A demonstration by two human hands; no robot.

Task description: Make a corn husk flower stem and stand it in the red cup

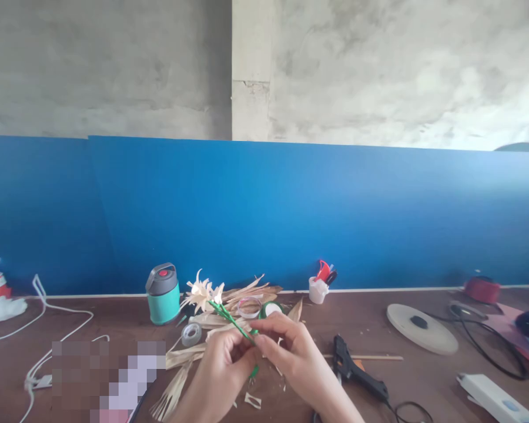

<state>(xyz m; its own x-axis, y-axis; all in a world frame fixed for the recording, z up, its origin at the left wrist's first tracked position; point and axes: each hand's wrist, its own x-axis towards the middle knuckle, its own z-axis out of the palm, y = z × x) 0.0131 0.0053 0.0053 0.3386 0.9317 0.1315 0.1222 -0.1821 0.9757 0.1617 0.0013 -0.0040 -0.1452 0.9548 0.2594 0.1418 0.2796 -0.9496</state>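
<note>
Between my two hands is a handmade flower (pixel 201 295) with pale, dried-husk petals and a green-wrapped stem (pixel 231 319) that slants up to the left. My left hand (pixel 223 370) pinches the stem from below. My right hand (pixel 288 349) has its thumb and forefinger closed on the stem's lower end, where green tape (pixel 254 371) hangs under the fingers. Behind my hands lie dried husk strips (pixel 255 292), a roll of green tape (pixel 278 308) and a roll of clear tape (pixel 191 334). My fingers partly cover the stem's lower end.
A black glue gun (pixel 357 370) with a cord lies right of my hands, by a thin wooden stick (pixel 377 358). A teal flask (pixel 163 302) and a white cup of tools (pixel 318 291) stand near the blue partition (pixel 264 211). Farther right are a round lid (pixel 417 335) and a power strip (pixel 494 399).
</note>
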